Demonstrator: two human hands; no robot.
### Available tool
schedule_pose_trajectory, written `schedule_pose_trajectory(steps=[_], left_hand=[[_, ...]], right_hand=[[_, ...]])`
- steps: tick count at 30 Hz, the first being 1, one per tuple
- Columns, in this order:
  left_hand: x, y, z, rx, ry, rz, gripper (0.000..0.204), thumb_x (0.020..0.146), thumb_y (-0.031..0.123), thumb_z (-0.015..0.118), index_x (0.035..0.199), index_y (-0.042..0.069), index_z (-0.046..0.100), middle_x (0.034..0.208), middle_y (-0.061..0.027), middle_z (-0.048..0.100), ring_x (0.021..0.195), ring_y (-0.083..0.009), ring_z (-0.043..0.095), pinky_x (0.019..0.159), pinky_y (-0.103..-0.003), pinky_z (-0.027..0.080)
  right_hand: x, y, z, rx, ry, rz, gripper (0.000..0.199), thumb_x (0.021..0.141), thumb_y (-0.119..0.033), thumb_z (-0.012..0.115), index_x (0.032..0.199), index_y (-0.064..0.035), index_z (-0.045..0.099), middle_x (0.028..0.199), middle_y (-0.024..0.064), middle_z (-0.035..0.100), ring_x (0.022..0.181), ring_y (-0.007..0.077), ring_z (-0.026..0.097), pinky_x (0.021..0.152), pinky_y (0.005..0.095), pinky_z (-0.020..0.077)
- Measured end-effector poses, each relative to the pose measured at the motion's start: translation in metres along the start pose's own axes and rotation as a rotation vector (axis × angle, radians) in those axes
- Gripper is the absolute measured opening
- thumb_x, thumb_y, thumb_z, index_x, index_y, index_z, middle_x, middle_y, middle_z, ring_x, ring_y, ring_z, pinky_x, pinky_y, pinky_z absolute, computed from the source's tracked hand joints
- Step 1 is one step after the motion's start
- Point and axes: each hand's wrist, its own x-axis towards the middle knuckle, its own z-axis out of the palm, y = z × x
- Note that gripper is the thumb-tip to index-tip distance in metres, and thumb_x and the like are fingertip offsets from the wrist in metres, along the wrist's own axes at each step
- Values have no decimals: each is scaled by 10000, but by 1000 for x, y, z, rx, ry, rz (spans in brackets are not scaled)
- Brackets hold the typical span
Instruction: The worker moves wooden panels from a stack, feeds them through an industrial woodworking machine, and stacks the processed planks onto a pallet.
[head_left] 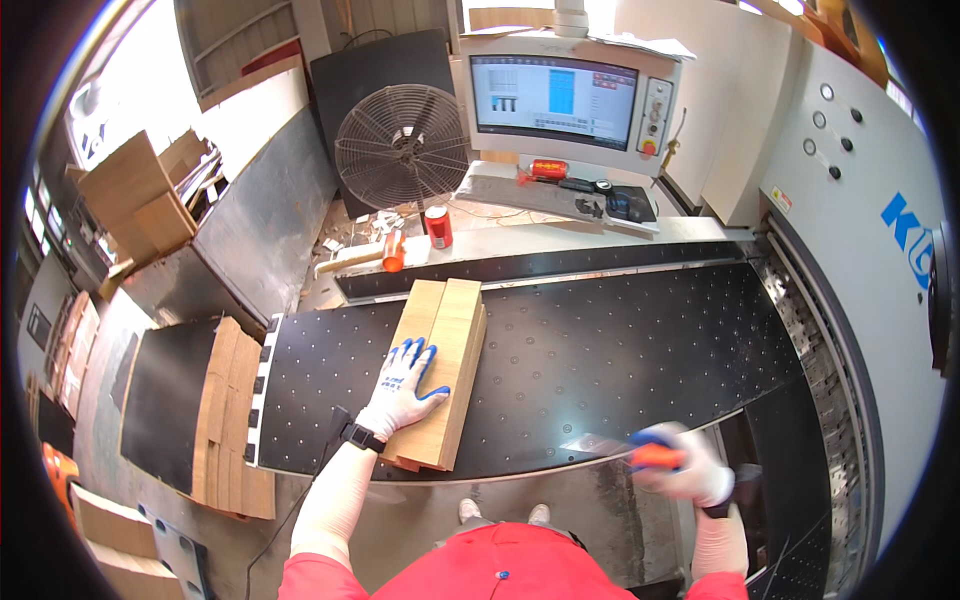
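Note:
Two stacks of light wooden boards [455, 345] lie side by side at a slant on the black studded table [610, 350]. My left hand [400, 385], in a white glove with blue fingertips, rests flat on top of them with its fingers spread. Off to the right, by the table's front edge, my right hand [695, 470] is gloved too and blurred by motion. It is closed around the orange handle of what looks like a putty knife [655, 456], whose thin blade points left over the table edge.
Behind the table stand a control screen [553, 100], a round fan [405, 145] and a red can [438, 227]. More boards [225, 420] are stacked left of the table. A large white machine [860, 180] borders the right side. A dark cable hangs near my left wrist.

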Motion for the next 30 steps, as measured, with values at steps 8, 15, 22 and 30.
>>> schedule_pose_trajectory(steps=[8, 15, 22, 30], left_hand=[[-10, -18, -3, 1, -98, 70, 749, 931, 591, 588, 1508, 125, 484, 1596, -200, 384, 1513, -379, 288, 1259, -504, 132], [-7, -27, 8, -27, -70, 73, 740, 932, 562, 578, 1503, 101, 484, 1592, -190, 395, 1512, -374, 290, 1256, -518, 122], [-5, -21, 4, -43, -60, 106, 740, 912, 459, 642, 1510, 65, 458, 1581, -238, 390, 1496, -414, 307, 1254, -542, 117], [3, -9, -5, -43, -122, 95, 751, 837, 241, 727, 1514, 55, 461, 1599, -218, 378, 1506, -409, 291, 1259, -539, 150]], right_hand=[[129, -31, 83, -275, 154, 260, 335, 859, -312, 769, 984, -39, 621, 845, 216, 689, 795, 436, 674, 698, 452, 538], [119, -61, 102, -179, -500, 385, 364, 843, -372, 758, 1064, -96, 675, 916, 159, 719, 873, 362, 693, 799, 413, 535], [77, 21, 118, 170, 485, 615, 209, 902, -202, 719, 1032, -47, 664, 844, 38, 671, 771, 133, 633, 725, 337, 532], [-26, 46, 189, 227, -109, 674, 363, 939, -339, 697, 1157, -58, 624, 999, 138, 690, 921, 298, 659, 839, 398, 509]])
